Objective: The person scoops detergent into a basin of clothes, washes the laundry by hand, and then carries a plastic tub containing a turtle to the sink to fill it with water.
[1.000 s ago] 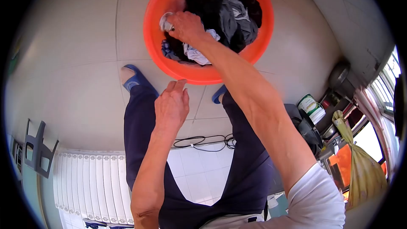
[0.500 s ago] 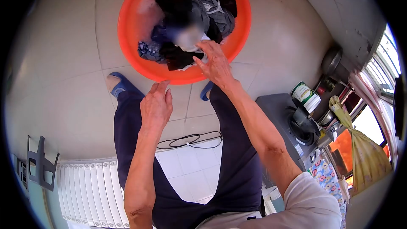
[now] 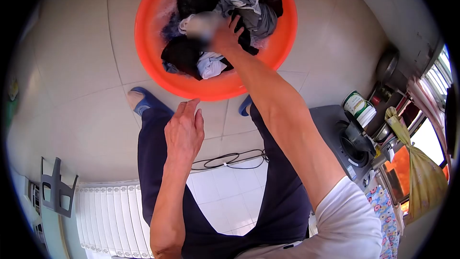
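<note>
An orange basin [image 3: 143, 43] with sudsy water holds a heap of dark, grey and white clothes. Over the heap, my right hand [image 3: 226, 36] reaches in, its fingers spread at a black cloth and beside a blurred patch; part of the hand is smeared. Left of it a white cloth [image 3: 184, 25] partly shows, and a pale cloth [image 3: 211, 65] lies nearer the basin's front. A grey garment [image 3: 261, 18] rests on the right side. My left hand [image 3: 184, 127] hangs just below the front rim, fingers loosely extended, holding nothing.
Blue slippers [image 3: 148, 101] are on my feet below the basin. A black cable [image 3: 230, 159] lies between my legs. At the right are a dark stove [image 3: 330, 122] and a white-green bucket [image 3: 359, 108]. A grey stool [image 3: 57, 187] stands at the left, near a white radiator [image 3: 112, 216].
My right hand first drew back toward the front rim, then reached into the heap again. The clothes have shifted, and the pale cloth shows more. My left hand stays near the rim.
</note>
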The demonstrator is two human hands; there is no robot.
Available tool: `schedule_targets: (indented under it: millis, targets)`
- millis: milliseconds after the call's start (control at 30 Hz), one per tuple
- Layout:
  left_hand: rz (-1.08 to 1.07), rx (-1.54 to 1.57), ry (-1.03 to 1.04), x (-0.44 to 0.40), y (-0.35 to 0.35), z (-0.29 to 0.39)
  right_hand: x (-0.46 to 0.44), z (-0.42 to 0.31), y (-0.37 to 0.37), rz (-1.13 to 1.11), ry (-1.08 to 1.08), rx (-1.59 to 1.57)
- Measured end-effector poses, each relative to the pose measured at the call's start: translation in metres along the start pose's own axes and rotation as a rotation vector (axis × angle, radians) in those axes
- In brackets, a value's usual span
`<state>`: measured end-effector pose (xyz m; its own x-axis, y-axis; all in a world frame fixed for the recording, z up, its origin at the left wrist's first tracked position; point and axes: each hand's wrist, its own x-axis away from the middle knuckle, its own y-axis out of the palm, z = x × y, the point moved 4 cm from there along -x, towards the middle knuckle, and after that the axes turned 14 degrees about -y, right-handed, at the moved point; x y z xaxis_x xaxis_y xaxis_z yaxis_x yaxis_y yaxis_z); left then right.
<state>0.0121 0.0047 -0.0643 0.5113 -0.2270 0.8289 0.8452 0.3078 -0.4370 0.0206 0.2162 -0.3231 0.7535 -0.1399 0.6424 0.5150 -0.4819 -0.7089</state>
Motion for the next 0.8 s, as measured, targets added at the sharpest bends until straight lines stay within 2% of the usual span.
schedule_targets:
  millis: [100, 167, 233, 267, 333, 367, 433, 500, 567, 600, 700, 733, 800]
  targets:
    - [0.027, 0.011, -0.006, -0.001, 0.007, -0.002, 0.007, -0.004, -0.021, 0.005, 0.001, -0.025]
    - [-0.028, -0.073, -0.028, 0.001, 0.012, -0.011, 0.016, -0.006, -0.047, 0.03, -0.005, -0.038]
    - [-0.015, -0.045, -0.025, 0.003, 0.013, -0.009, 0.029, 0.002, -0.106, -0.192, 0.014, -0.232]
    - [0.005, -0.029, -0.028, 0.004, 0.011, -0.009, 0.03, 0.02, -0.11, 0.128, -0.043, -0.121]
    - [0.01, -0.011, -0.023, 0.006, 0.01, -0.006, 0.034, 0.035, -0.16, 0.611, -0.117, 0.122]
    - [0.015, 0.003, -0.017, 0.007, 0.009, -0.004, 0.021, 0.051, -0.169, 0.685, -0.145, 0.128]
    - [0.011, -0.006, -0.016, 0.008, 0.007, -0.004, -0.027, 0.084, -0.163, 0.554, -0.156, 0.145]
    - [0.008, -0.017, -0.013, 0.009, 0.006, -0.004, -0.072, 0.101, -0.113, 0.53, -0.129, 0.164]
    - [0.011, -0.012, 0.003, 0.011, 0.002, -0.005, -0.108, 0.108, -0.097, 0.506, -0.098, 0.179]
    - [0.017, -0.022, 0.004, 0.009, 0.0, -0.005, -0.129, 0.113, -0.094, 0.063, 0.015, 0.031]
    - [0.011, -0.027, 0.008, 0.012, 0.002, -0.008, -0.102, 0.087, -0.1, -0.529, 0.169, -0.265]
    - [0.016, -0.019, 0.006, 0.013, 0.004, -0.007, -0.087, 0.074, -0.088, -0.199, -0.048, -0.158]
    - [0.026, -0.002, 0.019, 0.014, 0.007, -0.005, -0.046, 0.049, -0.11, -0.044, -0.108, -0.218]
